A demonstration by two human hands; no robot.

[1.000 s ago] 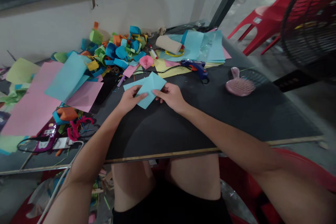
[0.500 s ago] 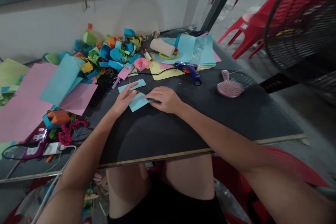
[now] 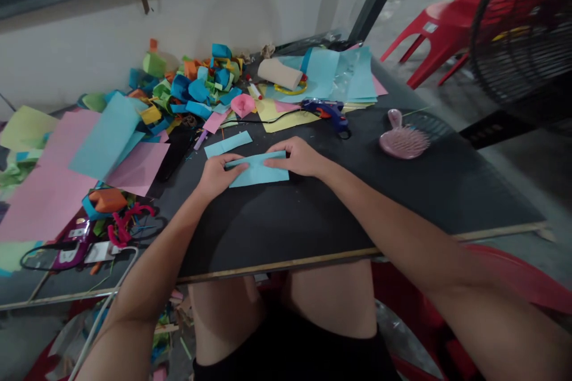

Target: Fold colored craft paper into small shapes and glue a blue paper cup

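Observation:
A folded light blue paper (image 3: 261,172) lies flat on the black table (image 3: 313,214) in front of me. My left hand (image 3: 217,174) presses its left end with fingertips together. My right hand (image 3: 298,156) pinches its upper right edge, fingers curled onto the sheet. A narrower blue paper strip (image 3: 227,144) lies just beyond, untouched by either hand.
A heap of folded coloured paper pieces (image 3: 196,86) sits at the back. Pink and blue sheets (image 3: 89,149) spread at the left. A blue glue gun (image 3: 328,112), a pink hairbrush (image 3: 402,140) and a cardboard roll (image 3: 279,73) lie further back. Red chairs (image 3: 438,18) and a fan stand right.
The blue paper went from held up as a wide sheet to folded and pressed flat on the table. Both hands now rest on its ends.

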